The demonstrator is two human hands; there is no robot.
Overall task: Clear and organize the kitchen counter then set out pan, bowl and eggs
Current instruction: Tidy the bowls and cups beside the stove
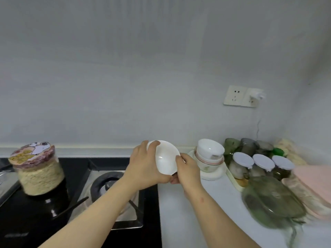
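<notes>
Both left hand (145,165), right hand (188,169) grip tilted bowl (165,158); fingers curled, opening toward viewer.

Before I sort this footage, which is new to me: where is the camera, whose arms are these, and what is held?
No machine here. One camera on a person's head looks forward and down, so both bare arms are that person's own. The left hand and the right hand grip a white bowl, tilted with its inside toward the camera. To the left is a black gas stove, where a jar with a cartoon lid stands; to the right, a white counter carries stacked bowls, white-lidded jars and green bags.
</notes>
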